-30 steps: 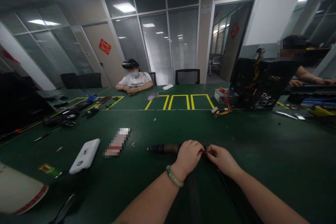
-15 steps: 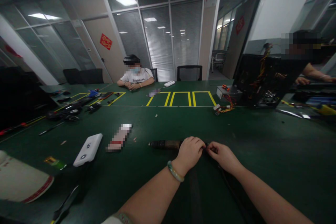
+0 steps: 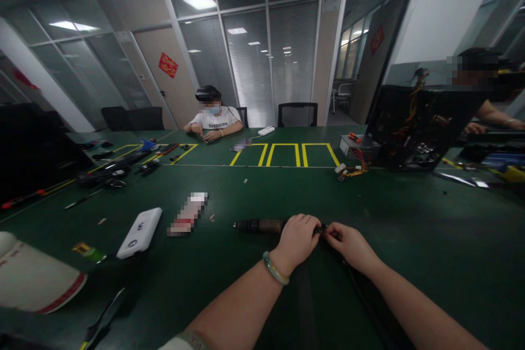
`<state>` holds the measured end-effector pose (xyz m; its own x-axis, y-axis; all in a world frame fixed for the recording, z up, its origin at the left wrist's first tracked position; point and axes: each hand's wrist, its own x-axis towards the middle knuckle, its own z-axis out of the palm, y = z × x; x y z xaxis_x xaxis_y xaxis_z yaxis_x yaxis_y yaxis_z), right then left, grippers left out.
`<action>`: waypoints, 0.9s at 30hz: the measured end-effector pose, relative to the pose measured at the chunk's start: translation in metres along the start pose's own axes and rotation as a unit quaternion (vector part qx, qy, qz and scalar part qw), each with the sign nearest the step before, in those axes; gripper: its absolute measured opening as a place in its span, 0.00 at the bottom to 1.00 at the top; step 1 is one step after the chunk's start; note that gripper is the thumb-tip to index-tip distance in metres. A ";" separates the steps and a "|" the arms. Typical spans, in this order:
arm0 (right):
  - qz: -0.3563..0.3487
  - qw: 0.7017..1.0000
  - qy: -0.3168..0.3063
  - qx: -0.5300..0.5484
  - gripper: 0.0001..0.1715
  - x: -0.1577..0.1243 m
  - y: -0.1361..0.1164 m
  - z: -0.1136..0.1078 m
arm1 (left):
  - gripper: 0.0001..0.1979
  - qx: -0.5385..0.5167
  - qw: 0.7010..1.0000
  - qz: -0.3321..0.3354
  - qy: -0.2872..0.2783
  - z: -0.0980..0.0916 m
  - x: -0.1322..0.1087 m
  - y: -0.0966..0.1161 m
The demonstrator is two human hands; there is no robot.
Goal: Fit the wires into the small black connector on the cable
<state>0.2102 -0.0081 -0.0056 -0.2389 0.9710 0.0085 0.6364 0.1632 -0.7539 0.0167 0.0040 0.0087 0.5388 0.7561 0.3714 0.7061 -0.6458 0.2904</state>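
Observation:
My left hand (image 3: 297, 241) and my right hand (image 3: 343, 245) meet close together on the green table mat (image 3: 229, 279). Between their fingertips they pinch a thin black cable (image 3: 324, 228). To the left of my left hand lies a dark cylindrical part with a brown wrapped section (image 3: 259, 225), and it seems joined to that cable. A jade bangle (image 3: 275, 268) circles my left wrist. The exact grip is partly hidden by my fingers.
A white rounded box (image 3: 139, 233) and a pixelated package (image 3: 187, 214) lie to the left. An open computer case with coloured wires (image 3: 422, 127) stands at the right, beside a co-worker's arm (image 3: 498, 117). Another person (image 3: 213, 119) sits at the far side.
The whole view has shifted slightly, with the far table edge sitting higher in the frame. My hands stay together on the cable with little visible movement.

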 end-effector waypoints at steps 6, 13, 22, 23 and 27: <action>-0.008 1.000 0.017 -0.018 0.09 0.000 -0.003 0.000 | 0.04 -0.001 1.000 0.016 -0.006 0.002 0.001 -0.001; 0.003 1.000 0.010 0.000 0.09 0.000 -0.006 0.000 | 0.09 -0.006 1.000 -0.008 0.006 0.000 0.000 0.002; 0.009 1.000 0.017 0.005 0.10 -0.002 -0.011 -0.001 | 0.09 0.001 1.000 0.000 -0.001 0.000 0.000 0.001; 0.011 1.000 0.014 0.007 0.10 -0.002 -0.010 -0.001 | 0.09 0.000 1.000 -0.005 0.002 0.000 0.000 0.002; 0.009 1.000 0.015 0.006 0.10 -0.003 -0.009 -0.001 | 0.07 -0.001 1.000 -0.009 0.002 0.001 0.000 0.001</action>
<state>0.2058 -0.0120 0.0014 -0.2057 0.9785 0.0141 0.6322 0.1438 -0.7613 0.0181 0.0032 0.0081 0.5243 0.7670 0.3698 0.7147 -0.6325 0.2986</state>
